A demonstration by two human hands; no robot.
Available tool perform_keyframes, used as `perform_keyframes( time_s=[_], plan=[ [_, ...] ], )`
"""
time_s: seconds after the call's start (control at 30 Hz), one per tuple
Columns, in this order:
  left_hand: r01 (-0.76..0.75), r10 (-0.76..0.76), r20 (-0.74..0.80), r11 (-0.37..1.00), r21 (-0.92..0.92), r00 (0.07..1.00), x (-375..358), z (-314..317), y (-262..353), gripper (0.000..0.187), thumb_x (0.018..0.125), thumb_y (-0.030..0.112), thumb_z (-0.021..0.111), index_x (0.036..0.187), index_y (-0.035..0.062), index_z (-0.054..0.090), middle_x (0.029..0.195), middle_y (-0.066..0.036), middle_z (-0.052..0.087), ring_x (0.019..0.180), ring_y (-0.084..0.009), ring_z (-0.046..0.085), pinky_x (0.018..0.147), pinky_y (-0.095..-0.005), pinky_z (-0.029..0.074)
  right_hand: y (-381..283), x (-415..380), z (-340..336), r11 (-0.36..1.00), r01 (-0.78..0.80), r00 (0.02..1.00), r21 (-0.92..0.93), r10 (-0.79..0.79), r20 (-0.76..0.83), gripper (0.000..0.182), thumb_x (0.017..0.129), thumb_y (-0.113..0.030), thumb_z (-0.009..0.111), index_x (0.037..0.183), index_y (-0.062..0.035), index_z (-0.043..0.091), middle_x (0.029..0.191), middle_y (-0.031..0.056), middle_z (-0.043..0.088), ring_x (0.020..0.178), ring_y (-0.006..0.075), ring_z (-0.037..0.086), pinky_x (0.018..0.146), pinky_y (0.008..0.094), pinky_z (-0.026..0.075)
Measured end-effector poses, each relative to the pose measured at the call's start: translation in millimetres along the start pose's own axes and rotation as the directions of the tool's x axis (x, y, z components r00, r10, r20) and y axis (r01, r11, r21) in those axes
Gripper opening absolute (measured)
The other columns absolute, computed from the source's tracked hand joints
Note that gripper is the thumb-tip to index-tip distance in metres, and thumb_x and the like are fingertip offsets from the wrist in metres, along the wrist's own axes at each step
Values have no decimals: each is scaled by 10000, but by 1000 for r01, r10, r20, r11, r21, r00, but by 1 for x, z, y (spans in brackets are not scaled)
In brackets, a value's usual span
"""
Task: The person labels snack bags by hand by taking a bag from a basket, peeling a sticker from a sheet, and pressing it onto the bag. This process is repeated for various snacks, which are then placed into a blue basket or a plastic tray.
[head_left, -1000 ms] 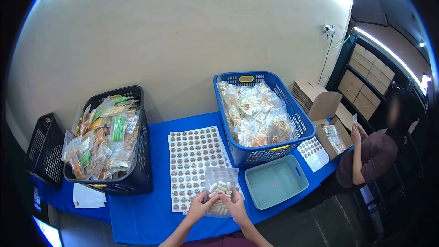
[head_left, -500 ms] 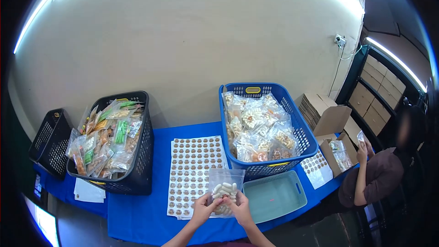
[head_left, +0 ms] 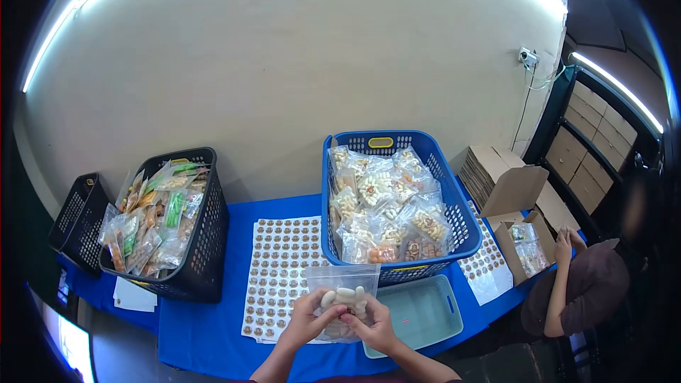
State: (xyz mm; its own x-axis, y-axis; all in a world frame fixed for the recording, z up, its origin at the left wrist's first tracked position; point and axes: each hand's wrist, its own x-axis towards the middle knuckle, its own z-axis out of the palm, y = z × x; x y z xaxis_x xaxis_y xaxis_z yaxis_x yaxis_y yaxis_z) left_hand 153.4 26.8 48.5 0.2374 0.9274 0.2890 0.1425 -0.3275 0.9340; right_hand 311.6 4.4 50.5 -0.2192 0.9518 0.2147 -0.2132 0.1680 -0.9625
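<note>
A clear zip bag [head_left: 345, 295] of white oblong pieces is held up between my two hands. My left hand [head_left: 308, 320] grips its left side, and my right hand [head_left: 374, 328] grips the right side. Both thumbs press on the front of the bag, beside a small round brown sticker [head_left: 350, 311] that is partly covered. Behind the bag lie sheets of round brown stickers [head_left: 280, 255]. The pale green tray [head_left: 433, 312] sits just right of my right hand.
A blue basket [head_left: 454, 237] of filled bags stands behind the tray. To the left are a black basket [head_left: 206, 241] of mixed packets and another black basket [head_left: 74, 223]. At right, a co-worker [head_left: 589, 284] stands by an open cardboard box [head_left: 505, 241] and another sticker sheet [head_left: 489, 269].
The camera view has shifted slightly. My hands have closed further around the bag, thumbs still on its front. The co-worker's hands have lowered towards the box, and their packet no longer shows.
</note>
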Motion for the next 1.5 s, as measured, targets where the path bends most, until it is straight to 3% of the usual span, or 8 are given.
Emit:
perform_keyframes(
  time_s=[0.33,0.47,0.6,0.73,0.97,1.17,1.43,1.5],
  plan=[
    [194,-194,10,981,-7,981,-31,58,-61,324,802,175,632,1040,-17,526,941,-128,621,874,-142,580,763,-267,458,84,-48,-44,982,-143,979,-124,122,-161,327,802,-173,634,1049,19,539,867,77,635,771,95,584,657,243,477],
    [169,-269,-156,867,-468,950,-38,72,-79,199,884,123,502,1010,-29,519,947,-136,605,880,-183,582,786,-268,452,120,-61,-54,985,-171,959,-28,160,-236,332,803,-179,637,1052,17,538,891,71,630,806,99,580,696,240,470],
    [135,-256,-302,920,-367,918,-34,66,-82,167,898,157,488,869,1,539,786,-59,604,732,-98,563,697,-228,445,107,-60,-47,960,-268,958,-78,258,-127,377,775,-196,670,1061,4,529,931,67,610,825,116,571,708,253,462],
    [181,-258,-310,949,-258,915,-28,59,-72,163,875,144,525,850,-7,580,747,-57,622,705,-104,579,638,-230,455,87,-42,-63,903,92,989,-419,-130,-64,452,715,-195,717,1071,-17,503,936,63,566,825,135,536,719,263,443],
    [-92,115,-55,941,325,992,-8,92,-67,105,798,99,584,843,8,611,745,-105,611,675,-205,595,612,-294,458,32,-24,-90,680,190,977,-708,-200,69,242,751,-224,655,862,-28,567,735,85,561,646,225,544,625,329,428],
    [80,-69,-101,991,105,992,0,104,-64,82,788,81,577,791,8,614,688,-102,598,637,-218,578,582,-302,441,41,-19,-93,789,116,982,-604,-183,-51,159,780,-135,612,740,3,545,607,88,507,530,179,488,506,290,395],
    [-221,324,-359,929,297,875,41,104,-12,121,786,86,569,679,29,569,595,-56,540,572,-205,496,593,-310,371,-11,-13,-87,844,160,973,-513,-223,-63,188,773,-104,597,683,7,475,587,76,465,510,158,454,496,286,378],
    [-122,181,-477,981,153,860,51,94,-1,149,806,98,563,676,24,563,608,-53,540,586,-192,491,592,-298,368,-4,-20,-88,847,153,979,-509,-200,-39,202,783,-120,601,683,0,474,585,79,463,515,156,456,499,283,381]
  ],
)
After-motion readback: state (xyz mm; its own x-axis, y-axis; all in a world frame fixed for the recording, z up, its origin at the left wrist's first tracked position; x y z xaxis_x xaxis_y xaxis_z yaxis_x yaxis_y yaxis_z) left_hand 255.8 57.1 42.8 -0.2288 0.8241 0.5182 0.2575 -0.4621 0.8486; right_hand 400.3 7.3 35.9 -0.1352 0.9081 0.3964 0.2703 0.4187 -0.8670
